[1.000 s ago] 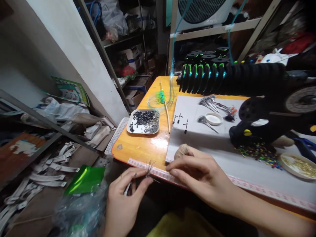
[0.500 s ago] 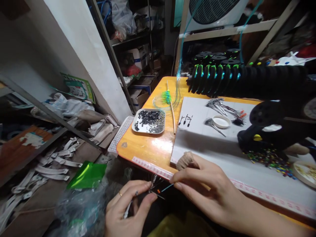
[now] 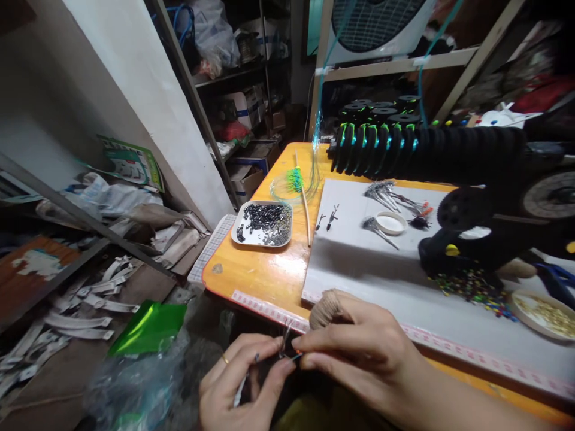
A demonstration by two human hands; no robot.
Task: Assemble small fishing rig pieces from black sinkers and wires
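Observation:
Below the front edge of the orange table (image 3: 265, 275), my left hand (image 3: 240, 383) pinches a small bundle of thin wire pieces (image 3: 285, 347), with a pale slim stick tucked under its fingers. My right hand (image 3: 359, 353) meets it from the right, its fingertips pinched on a short thin piece with an orange and blue tip at the bundle. A ball of tan twine (image 3: 326, 308) lies just behind my right hand on the white sheet (image 3: 372, 263).
A white tray of small black parts (image 3: 263, 223) sits on the table's left. A round white dish (image 3: 390, 222), wire bundles, coloured beads (image 3: 471, 287), a dish of gold bits (image 3: 545, 314) and black spools (image 3: 404, 149) lie further right. Clutter and a green foil bag (image 3: 148, 326) fill the floor at left.
Both hands have dropped from the table's edge to below it and drawn together. My right fingertips now pinch a coloured-tipped piece against the bundle in my left hand.

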